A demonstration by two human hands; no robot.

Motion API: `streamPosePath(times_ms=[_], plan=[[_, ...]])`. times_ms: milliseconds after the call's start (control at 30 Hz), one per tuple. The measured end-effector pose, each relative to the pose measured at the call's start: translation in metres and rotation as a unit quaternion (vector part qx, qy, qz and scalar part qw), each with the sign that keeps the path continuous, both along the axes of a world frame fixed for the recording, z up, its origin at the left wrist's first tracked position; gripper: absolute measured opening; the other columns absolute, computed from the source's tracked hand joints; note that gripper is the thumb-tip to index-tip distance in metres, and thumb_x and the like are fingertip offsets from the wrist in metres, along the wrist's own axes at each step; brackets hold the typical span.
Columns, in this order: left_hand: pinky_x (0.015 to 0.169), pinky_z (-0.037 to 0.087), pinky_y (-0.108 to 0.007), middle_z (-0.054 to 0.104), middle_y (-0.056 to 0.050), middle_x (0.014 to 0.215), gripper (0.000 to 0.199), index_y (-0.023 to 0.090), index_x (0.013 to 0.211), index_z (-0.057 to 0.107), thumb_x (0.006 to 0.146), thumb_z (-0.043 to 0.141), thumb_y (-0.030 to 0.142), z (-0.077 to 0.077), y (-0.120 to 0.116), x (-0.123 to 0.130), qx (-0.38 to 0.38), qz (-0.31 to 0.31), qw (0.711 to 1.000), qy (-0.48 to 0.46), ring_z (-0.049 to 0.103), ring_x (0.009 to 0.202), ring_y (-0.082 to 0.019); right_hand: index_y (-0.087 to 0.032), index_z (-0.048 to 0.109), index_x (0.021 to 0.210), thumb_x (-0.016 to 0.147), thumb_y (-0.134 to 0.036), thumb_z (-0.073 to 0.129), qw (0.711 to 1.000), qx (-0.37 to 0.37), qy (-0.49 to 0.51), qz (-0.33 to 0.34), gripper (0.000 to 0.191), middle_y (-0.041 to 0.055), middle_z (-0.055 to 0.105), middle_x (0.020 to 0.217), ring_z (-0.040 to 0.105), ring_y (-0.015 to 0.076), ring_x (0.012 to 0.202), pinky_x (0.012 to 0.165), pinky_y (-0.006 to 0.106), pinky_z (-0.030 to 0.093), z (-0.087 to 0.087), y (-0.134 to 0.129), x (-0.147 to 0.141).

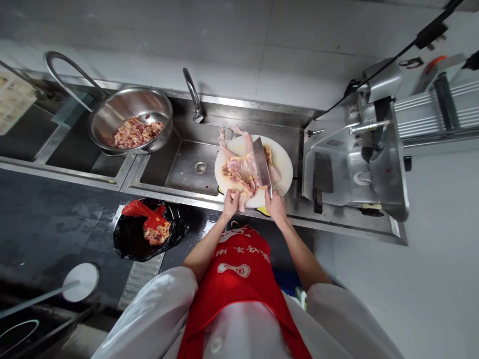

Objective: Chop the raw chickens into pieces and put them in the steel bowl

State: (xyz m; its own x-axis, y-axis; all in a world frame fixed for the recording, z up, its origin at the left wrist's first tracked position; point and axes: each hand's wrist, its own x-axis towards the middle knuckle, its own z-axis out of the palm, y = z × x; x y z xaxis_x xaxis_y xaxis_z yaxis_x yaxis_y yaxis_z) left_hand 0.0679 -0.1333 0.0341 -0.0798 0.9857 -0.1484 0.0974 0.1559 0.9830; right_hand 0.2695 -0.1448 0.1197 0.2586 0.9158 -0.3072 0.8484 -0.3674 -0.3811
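Observation:
A raw chicken (239,169), cut open with its feet pointing away from me, lies on a round white cutting board (282,162). My left hand (231,203) is closed on the near end of the chicken, at the board's front edge. In my right hand (275,203) is the handle of a cleaver (262,162). Its broad blade stands across the right part of the chicken and hides some of the meat. Whether the edge is in the flesh I cannot tell.
Left of the board is a steel sink (187,164) with a faucet (192,94). A steel bowl (157,107) of chopped meat stands further left. A meat slicer (355,159) stands at the right. On the floor is a black-bagged bin (125,239) with scraps.

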Motion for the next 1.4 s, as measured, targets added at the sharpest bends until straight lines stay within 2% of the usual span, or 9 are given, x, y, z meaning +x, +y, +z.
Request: streamPosePath(times_ms=[167, 333, 500, 600, 800, 933, 1067, 1233, 1400], plan=[[0.060, 0.036, -0.024, 0.044, 0.004, 0.067, 0.043, 0.021, 0.086, 0.046, 0.089, 0.053, 0.063, -0.003, 0.000, 0.001, 0.002, 0.010, 1.000, 0.014, 0.041, 0.061, -0.012, -0.010, 0.058, 0.124, 0.104, -0.046, 0.032, 0.998, -0.025, -0.044, 0.044, 0.049, 0.0190, 0.073, 0.102, 0.071, 0.0242, 0.094, 0.079, 0.028, 0.045, -0.005, -0.003, -0.026], [0.060, 0.037, -0.024, 0.045, 0.004, 0.067, 0.040, 0.021, 0.086, 0.047, 0.090, 0.053, 0.061, -0.006, -0.001, -0.001, 0.000, 0.019, 1.000, 0.021, 0.043, 0.061, -0.012, -0.009, 0.059, 0.118, 0.104, -0.043, 0.032, 0.995, -0.032, -0.068, 0.062, 0.046, 0.0198, 0.074, 0.099, 0.072, 0.0253, 0.090, 0.078, 0.029, 0.046, -0.004, -0.001, -0.026], [0.060, 0.038, -0.024, 0.049, 0.003, 0.067, 0.040, 0.021, 0.085, 0.048, 0.090, 0.053, 0.060, -0.010, 0.000, -0.003, -0.007, 0.022, 1.000, 0.018, 0.046, 0.062, -0.012, -0.008, 0.056, 0.123, 0.103, -0.051, 0.030, 0.994, 0.097, -0.054, 0.018, 0.054, 0.0199, 0.073, 0.098, 0.071, 0.0267, 0.089, 0.078, 0.030, 0.048, 0.028, 0.006, -0.027], [0.062, 0.039, -0.025, 0.052, 0.001, 0.070, 0.039, 0.021, 0.086, 0.049, 0.091, 0.054, 0.059, -0.009, 0.000, -0.003, -0.009, 0.020, 1.000, 0.019, 0.048, 0.063, -0.013, -0.004, 0.048, 0.134, 0.104, -0.050, 0.025, 0.983, 0.176, -0.046, -0.023, 0.060, 0.0232, 0.071, 0.108, 0.070, 0.0280, 0.099, 0.082, 0.032, 0.048, 0.034, 0.007, -0.037], [0.065, 0.041, -0.025, 0.055, 0.001, 0.072, 0.038, 0.021, 0.085, 0.050, 0.090, 0.054, 0.058, -0.003, 0.000, -0.006, -0.005, 0.021, 0.999, 0.025, 0.051, 0.066, -0.013, -0.006, 0.057, 0.125, 0.103, -0.047, 0.035, 0.998, -0.049, -0.032, 0.032, 0.051, 0.0221, 0.072, 0.102, 0.071, 0.0259, 0.096, 0.080, 0.030, 0.048, 0.007, 0.012, -0.038], [0.063, 0.040, -0.025, 0.051, 0.002, 0.067, 0.039, 0.021, 0.082, 0.048, 0.089, 0.055, 0.059, -0.004, -0.001, -0.009, -0.011, 0.026, 0.999, 0.023, 0.049, 0.063, -0.013, -0.011, 0.061, 0.119, 0.103, -0.053, 0.030, 0.999, -0.022, -0.025, 0.040, 0.055, 0.0205, 0.072, 0.107, 0.069, 0.0274, 0.101, 0.080, 0.030, 0.047, 0.017, 0.020, -0.022], [0.065, 0.041, -0.026, 0.053, 0.002, 0.069, 0.041, 0.021, 0.083, 0.048, 0.088, 0.055, 0.062, -0.006, -0.002, -0.011, -0.014, 0.028, 0.999, 0.015, 0.051, 0.065, -0.014, -0.009, 0.057, 0.126, 0.104, -0.050, 0.025, 0.998, 0.021, -0.053, 0.020, 0.057, 0.0209, 0.072, 0.105, 0.069, 0.0277, 0.099, 0.082, 0.031, 0.047, 0.028, 0.017, -0.026], [0.064, 0.041, -0.026, 0.053, 0.001, 0.069, 0.042, 0.021, 0.083, 0.048, 0.088, 0.055, 0.062, -0.005, -0.002, -0.011, -0.013, 0.024, 1.000, 0.016, 0.050, 0.064, -0.014, -0.010, 0.060, 0.120, 0.104, -0.051, 0.024, 0.998, -0.031, -0.045, 0.042, 0.056, 0.0205, 0.072, 0.105, 0.070, 0.0260, 0.097, 0.082, 0.030, 0.047, 0.017, 0.014, -0.043], [0.065, 0.041, -0.026, 0.054, 0.001, 0.070, 0.042, 0.021, 0.083, 0.048, 0.087, 0.056, 0.062, -0.003, -0.002, -0.011, -0.015, 0.023, 1.000, 0.014, 0.050, 0.065, -0.014, -0.008, 0.055, 0.127, 0.104, -0.046, 0.030, 0.996, -0.057, -0.055, 0.046, 0.051, 0.0208, 0.072, 0.104, 0.070, 0.0256, 0.098, 0.082, 0.030, 0.047, 0.010, 0.002, -0.040]])
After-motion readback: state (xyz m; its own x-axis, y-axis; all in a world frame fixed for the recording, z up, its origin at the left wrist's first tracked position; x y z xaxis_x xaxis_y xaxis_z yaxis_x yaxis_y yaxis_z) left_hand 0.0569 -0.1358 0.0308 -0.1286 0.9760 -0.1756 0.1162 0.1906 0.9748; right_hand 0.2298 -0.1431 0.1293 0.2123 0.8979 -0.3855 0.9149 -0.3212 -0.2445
